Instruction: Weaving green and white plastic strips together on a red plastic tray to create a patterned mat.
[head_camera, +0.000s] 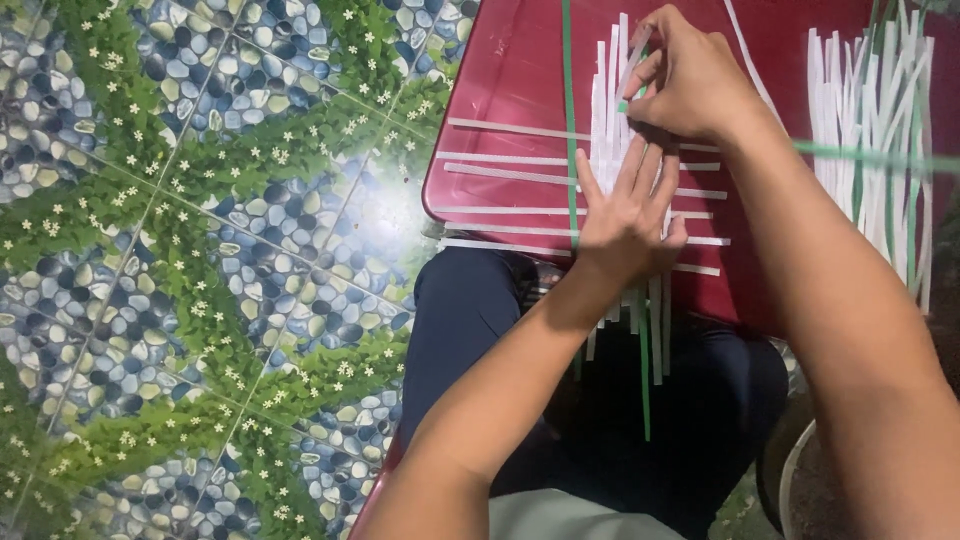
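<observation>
1. A tiled floor (190, 270) printed with blue-grey pebbles, green leaf bands and small white flowers fills the left of the head view. A dark red board (510, 90) is seen resting across the person's lap, over dark trousers (470, 330).
2. A woven mat of strips (620, 190) lies on the red board, near its front edge. The long axis of the upright white strips runs away from the person, their near ends overhanging the board edge above the lap. The crossing white strips run left to right, spaced apart.
3. The strips are narrow, flat and white. One green strip (569, 100) runs parallel to the upright white ones along the left of the bundle; another green strip (644, 380) hangs down past the board edge.
4. The left hand (630, 215) is laid flat on the weave, fingers spread apart and pressing the strips down.
5. The right hand (690, 80) is held at the far end of the uprights, fingers pinched together on a strip; whether it is white or green cannot be told.
6. A loose bundle of white and green strips (870, 130) lies at the right of the board, well apart from the weave. The right forearm crosses in front of it and hides part of it.
</observation>
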